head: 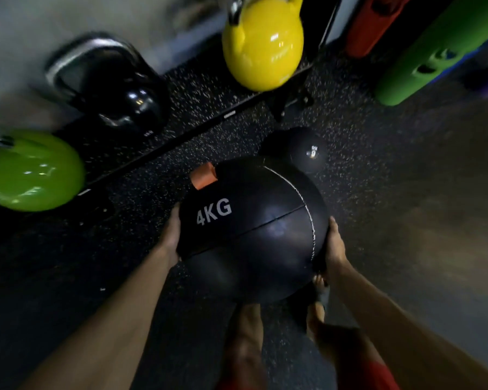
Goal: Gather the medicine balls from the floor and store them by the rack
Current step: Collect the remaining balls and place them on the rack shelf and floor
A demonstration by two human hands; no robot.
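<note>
A large black medicine ball (254, 232) marked "4KG", with an orange tab on its far side, is held off the floor in front of me. My left hand (172, 235) grips its left side and my right hand (334, 246) grips its right side, with the fingers wrapped round and mostly hidden under it. Just beyond it, a smaller black medicine ball (307, 154) lies on the speckled rubber floor near the rack's base (181, 136).
On the rack's low shelf stand a black kettlebell (116, 88), a yellow kettlebell (262, 49) and a green kettlebell (31, 170). A red bag (369, 26) and a green bag (434, 49) lean at the upper right. My bare feet (319, 294) are below the ball.
</note>
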